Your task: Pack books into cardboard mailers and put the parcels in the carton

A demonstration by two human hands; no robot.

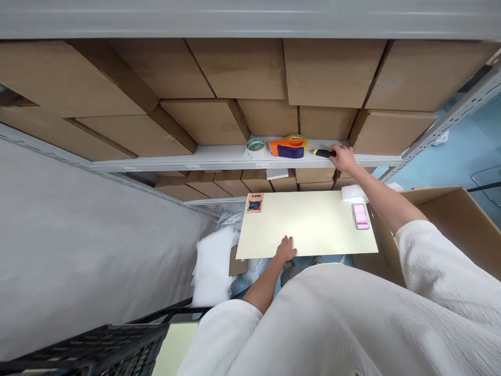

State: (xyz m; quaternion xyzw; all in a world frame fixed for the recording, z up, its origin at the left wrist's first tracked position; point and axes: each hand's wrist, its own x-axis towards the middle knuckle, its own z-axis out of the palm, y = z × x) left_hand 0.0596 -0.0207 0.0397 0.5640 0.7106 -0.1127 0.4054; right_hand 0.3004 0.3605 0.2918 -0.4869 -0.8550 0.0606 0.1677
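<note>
My right hand (343, 157) reaches up to the white shelf (219, 155) and is closed on the black and yellow handle of a utility knife (321, 153). Left of the knife stand an orange and purple tape dispenser (288, 146) and a roll of clear tape (255, 144). My left hand (285, 249) rests flat, fingers spread, on the near edge of a cream table top (309, 224). On that table lie a pink phone (360, 215), a white pad (353, 193) and a small colourful card (254, 202).
Brown cardboard boxes (242, 68) fill the shelves above and below. An open cardboard box (446, 219) stands at the right. White foam sheets (213, 261) lie on the floor at the left, and a black crate (97, 347) is at the bottom left.
</note>
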